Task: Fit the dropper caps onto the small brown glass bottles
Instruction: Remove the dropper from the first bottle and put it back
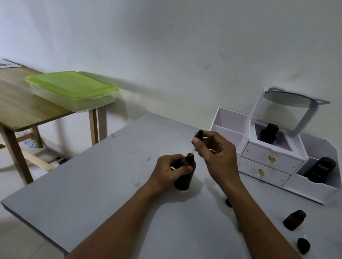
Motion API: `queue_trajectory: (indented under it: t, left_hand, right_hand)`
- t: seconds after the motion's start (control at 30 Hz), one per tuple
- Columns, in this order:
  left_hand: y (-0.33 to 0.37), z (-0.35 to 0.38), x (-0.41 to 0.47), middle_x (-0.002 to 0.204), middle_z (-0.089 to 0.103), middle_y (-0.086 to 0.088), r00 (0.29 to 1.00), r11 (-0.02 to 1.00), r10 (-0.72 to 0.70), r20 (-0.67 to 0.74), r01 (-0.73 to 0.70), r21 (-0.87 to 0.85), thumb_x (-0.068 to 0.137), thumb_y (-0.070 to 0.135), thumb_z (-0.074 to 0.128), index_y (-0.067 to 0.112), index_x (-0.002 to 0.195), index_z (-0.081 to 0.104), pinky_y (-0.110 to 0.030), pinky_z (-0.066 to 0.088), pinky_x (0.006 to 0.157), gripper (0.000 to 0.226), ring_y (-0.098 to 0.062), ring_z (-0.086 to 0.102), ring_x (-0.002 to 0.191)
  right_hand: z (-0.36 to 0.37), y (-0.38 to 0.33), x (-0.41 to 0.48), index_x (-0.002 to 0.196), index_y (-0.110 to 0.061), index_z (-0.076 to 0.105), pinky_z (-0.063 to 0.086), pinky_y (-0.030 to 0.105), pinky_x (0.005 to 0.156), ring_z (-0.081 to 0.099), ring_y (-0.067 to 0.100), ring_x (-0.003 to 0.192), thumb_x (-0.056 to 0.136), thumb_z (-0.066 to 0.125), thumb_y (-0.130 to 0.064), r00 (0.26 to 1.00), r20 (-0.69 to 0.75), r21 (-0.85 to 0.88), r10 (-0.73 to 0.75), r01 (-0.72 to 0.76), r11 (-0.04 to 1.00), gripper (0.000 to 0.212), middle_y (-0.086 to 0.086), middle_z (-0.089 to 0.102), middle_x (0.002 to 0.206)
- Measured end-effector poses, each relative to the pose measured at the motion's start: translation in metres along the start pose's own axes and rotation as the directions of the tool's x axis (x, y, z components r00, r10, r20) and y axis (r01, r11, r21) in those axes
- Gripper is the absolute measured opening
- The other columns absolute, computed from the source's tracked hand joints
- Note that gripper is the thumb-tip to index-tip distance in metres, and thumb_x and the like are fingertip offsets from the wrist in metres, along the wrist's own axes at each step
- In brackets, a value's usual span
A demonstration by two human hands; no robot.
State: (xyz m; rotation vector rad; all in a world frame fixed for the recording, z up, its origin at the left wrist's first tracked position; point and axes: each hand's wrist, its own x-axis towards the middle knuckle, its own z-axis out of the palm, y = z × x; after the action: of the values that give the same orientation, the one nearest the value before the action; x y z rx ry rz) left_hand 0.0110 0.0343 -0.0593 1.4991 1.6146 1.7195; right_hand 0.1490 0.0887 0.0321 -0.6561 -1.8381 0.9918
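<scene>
Near edge of the grey bench (97, 185): a spare brown bottle (294, 220) and a loose cap (303, 245), both well apart from the work. Mid-bench: left hand (169, 171) wrapped around the open bottle (185, 174), upright on the bench. Just above and right, right hand (216, 151) pinches the dropper cap (199, 136). Risk: the stem is hidden, so it may catch the rim; a tilted cap would cross-thread. Behind: white organiser (272, 159).
</scene>
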Motion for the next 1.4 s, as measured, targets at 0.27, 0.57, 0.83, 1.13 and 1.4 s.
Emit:
queue_trajectory:
  t: [0.27,0.57,0.83,1.13,1.4]
  left_hand:
    - [0.0,0.0,0.001,0.071,0.065,0.0,1.0,1.0,0.014,-0.009,-0.014,0.016,0.073,0.045,0.059,0.019,0.076,0.07,-0.021,0.047,0.06,0.028,-0.013,0.059,0.069]
    - [0.0,0.0,0.001,0.069,0.065,0.005,1.0,0.999,0.022,-0.01,-0.022,0.023,0.074,0.044,0.059,0.027,0.073,0.068,-0.023,0.05,0.061,0.019,-0.012,0.061,0.069]
    - [-0.001,-0.001,0.001,0.067,0.063,-0.001,0.999,0.999,0.044,-0.013,-0.044,0.023,0.073,0.044,0.06,0.018,0.074,0.069,-0.023,0.045,0.059,0.028,-0.015,0.058,0.066]
    - [0.001,0.001,0.001,0.071,0.065,0.008,1.0,1.0,0.018,-0.008,-0.018,-0.003,0.071,0.046,0.06,0.022,0.08,0.07,-0.019,0.048,0.062,0.027,-0.013,0.063,0.072]
    - [0.0,0.0,0.001,0.068,0.065,0.004,1.0,1.0,0.017,-0.012,-0.017,0.019,0.071,0.045,0.061,0.018,0.076,0.07,-0.021,0.045,0.058,0.029,-0.013,0.06,0.068]
  right_hand:
    - [0.004,0.012,-0.002,0.098,-0.023,0.075,0.06,0.031,0.077,0.071,0.009,0.082,0.083,0.078,-0.013,0.999,0.004,-0.053,-0.041,0.041,0.998,0.019,-0.01,0.074,0.086]
    - [0.004,0.019,0.0,0.091,-0.023,0.078,0.062,0.041,0.08,0.074,0.013,0.08,0.084,0.078,-0.014,0.998,0.037,-0.055,-0.049,0.051,0.997,0.012,-0.006,0.077,0.085]
    - [0.0,0.017,-0.001,0.087,-0.024,0.079,0.062,0.032,0.079,0.075,0.01,0.079,0.08,0.082,-0.016,0.997,0.05,-0.033,-0.054,0.056,0.998,0.011,-0.006,0.078,0.081]
    - [0.0,0.022,0.001,0.082,-0.021,0.077,0.057,0.019,0.074,0.072,0.007,0.076,0.083,0.079,-0.011,0.992,0.064,-0.118,-0.112,0.119,0.986,0.01,-0.007,0.076,0.079]
    - [0.001,0.024,0.002,0.081,-0.015,0.077,0.056,0.018,0.076,0.072,0.007,0.075,0.083,0.078,-0.008,0.989,0.056,-0.136,-0.134,0.141,0.981,0.007,-0.005,0.076,0.078]
